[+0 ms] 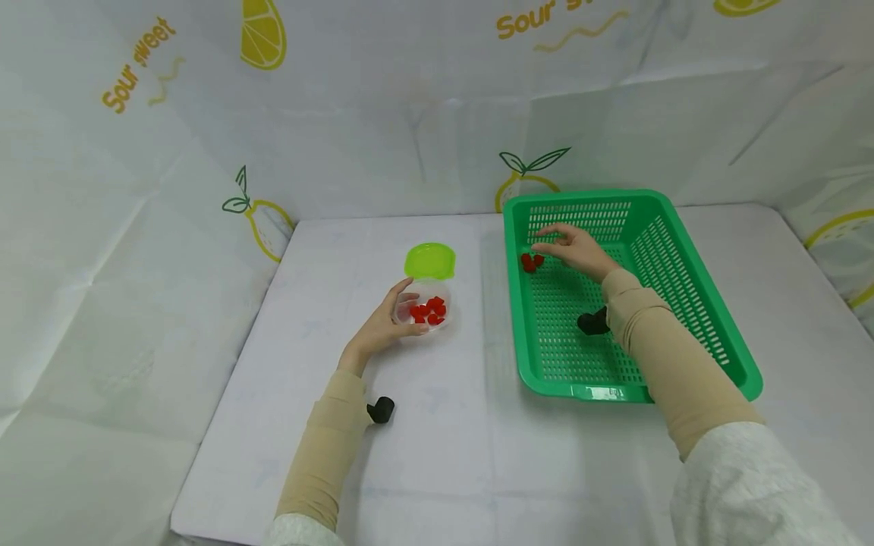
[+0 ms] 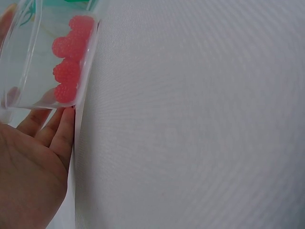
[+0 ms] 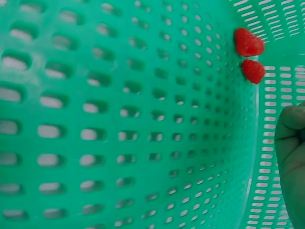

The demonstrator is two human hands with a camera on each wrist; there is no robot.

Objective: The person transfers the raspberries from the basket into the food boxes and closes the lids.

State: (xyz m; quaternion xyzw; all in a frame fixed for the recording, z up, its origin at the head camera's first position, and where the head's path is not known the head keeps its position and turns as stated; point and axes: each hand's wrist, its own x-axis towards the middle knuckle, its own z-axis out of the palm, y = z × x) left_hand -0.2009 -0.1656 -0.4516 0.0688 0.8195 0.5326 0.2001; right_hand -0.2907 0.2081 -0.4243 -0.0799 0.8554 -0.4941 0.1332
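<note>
Your pale right sleeve (image 1: 751, 485) lies closest, behind your right hand (image 1: 573, 249) in the green basket (image 1: 560, 390). That thumb and forefinger stand apart, slightly bent, with nothing visible between them; your left hand (image 1: 379, 327) curls its fingers round the clear tub (image 1: 430, 288) on the tabletop (image 1: 437, 462). A hard pinch could crush or scatter the basket berries (image 1: 527, 261), which look small and round; an uneven left grip could tip the tub and spill the tub berries (image 1: 435, 304). The basket berries cluster by the left wall, just off your right fingertips; the tub berries sit between your left thumb and fingers.
</note>
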